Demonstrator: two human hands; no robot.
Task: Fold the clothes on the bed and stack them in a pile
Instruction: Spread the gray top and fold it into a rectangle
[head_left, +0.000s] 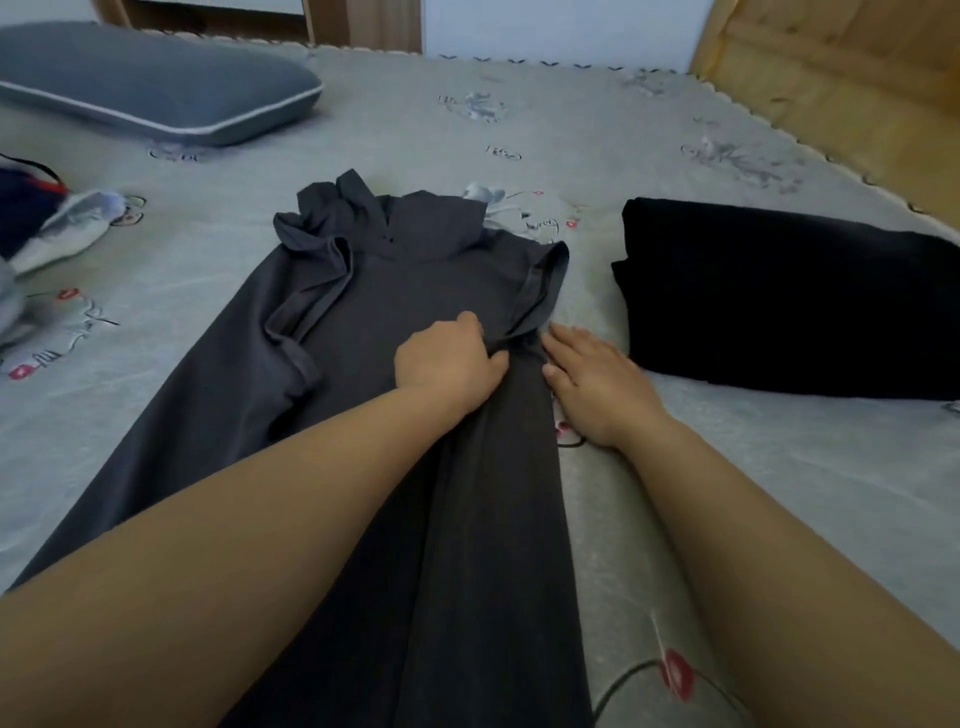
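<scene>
A dark grey collared garment (395, 291) lies lengthwise in the middle of the bed, collar at the far end, its right side folded inward. My left hand (447, 358) rests on its chest area with curled fingers pinching a fold of the cloth near the right sleeve. My right hand (592, 374) lies flat with straight fingers at the garment's right edge, touching the fold. A folded black garment (769, 296) sits on the bed to the right.
A grey pillow (150, 83) lies at the far left. Loose clothes in white, navy and red (47, 223) sit at the left edge. A wooden bed frame (841, 73) borders the far right. The grey patterned sheet (519, 119) stretches beyond the garment.
</scene>
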